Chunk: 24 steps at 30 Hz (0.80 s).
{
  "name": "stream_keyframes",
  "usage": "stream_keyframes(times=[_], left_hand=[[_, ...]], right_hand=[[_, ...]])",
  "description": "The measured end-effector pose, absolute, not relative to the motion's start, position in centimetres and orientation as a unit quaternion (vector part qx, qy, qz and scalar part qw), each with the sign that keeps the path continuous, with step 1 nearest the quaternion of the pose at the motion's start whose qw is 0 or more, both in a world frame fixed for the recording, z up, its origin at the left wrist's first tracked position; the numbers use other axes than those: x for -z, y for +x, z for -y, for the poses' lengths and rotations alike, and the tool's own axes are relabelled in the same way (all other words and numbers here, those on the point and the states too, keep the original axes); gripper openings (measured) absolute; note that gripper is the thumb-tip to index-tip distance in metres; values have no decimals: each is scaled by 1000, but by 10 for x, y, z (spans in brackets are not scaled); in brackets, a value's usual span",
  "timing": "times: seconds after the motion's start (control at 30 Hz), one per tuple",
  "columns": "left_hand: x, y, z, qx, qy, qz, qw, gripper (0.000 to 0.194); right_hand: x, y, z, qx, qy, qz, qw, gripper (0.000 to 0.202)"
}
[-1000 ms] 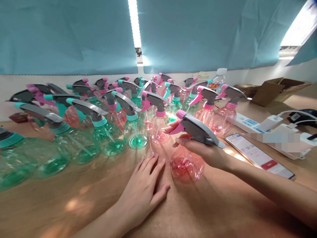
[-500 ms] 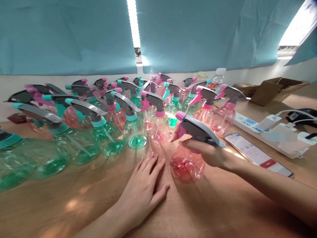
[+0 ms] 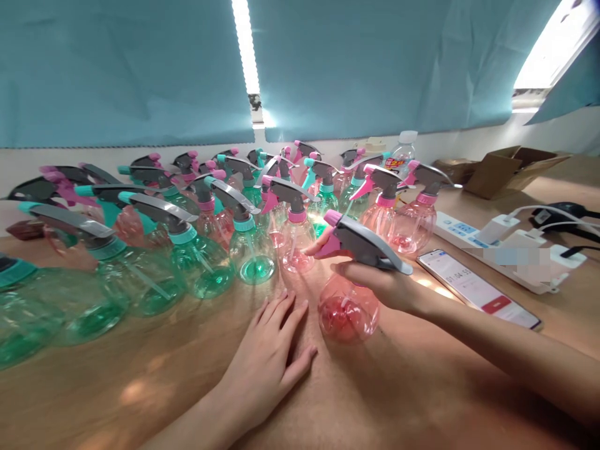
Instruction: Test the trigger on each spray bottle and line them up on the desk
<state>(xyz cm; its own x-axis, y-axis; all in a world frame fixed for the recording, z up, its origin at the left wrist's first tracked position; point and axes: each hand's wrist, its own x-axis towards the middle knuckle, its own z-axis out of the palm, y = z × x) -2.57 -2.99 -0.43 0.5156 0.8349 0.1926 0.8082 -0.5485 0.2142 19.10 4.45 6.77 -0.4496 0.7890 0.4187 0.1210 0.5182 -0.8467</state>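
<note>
A pink spray bottle with a grey and pink trigger head stands on the wooden table. My right hand is wrapped around its neck, fingers at the pink trigger. To its left, my left hand lies flat on the tabletop, fingers spread, holding nothing. Just beyond my fingers stand another pink spray bottle and a green spray bottle. The palm side of my right hand is hidden.
Several more green and pink spray bottles crowd the left and back. At the right lie a phone showing a timer and a white power strip with plugs and cables. An open cardboard box and a clear bottle stand farther back.
The whole view has shifted slightly left. The trigger of the held spray bottle has swung outward from the neck, with my right fingers still at it. My left hand stays flat.
</note>
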Motion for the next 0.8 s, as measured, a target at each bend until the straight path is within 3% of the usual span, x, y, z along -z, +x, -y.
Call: stream_keyframes(times=[0.1,0.37,0.6,0.8], left_hand=[[8,-26,29,-149,868,-471,43,50],[12,-27,28,-149,869,-470,33,51],[3,-25,27,-140,870,-471,38,49],[2,-26,25,-148,873,-464,30,47]], right_hand=[[-66,186,-45,-404,-271,754,440,40],[-66,181,-42,-424,-253,730,472,30],[-62,198,-35,-320,-370,757,433,38],[-70,217,-21,-266,-357,805,393,31]])
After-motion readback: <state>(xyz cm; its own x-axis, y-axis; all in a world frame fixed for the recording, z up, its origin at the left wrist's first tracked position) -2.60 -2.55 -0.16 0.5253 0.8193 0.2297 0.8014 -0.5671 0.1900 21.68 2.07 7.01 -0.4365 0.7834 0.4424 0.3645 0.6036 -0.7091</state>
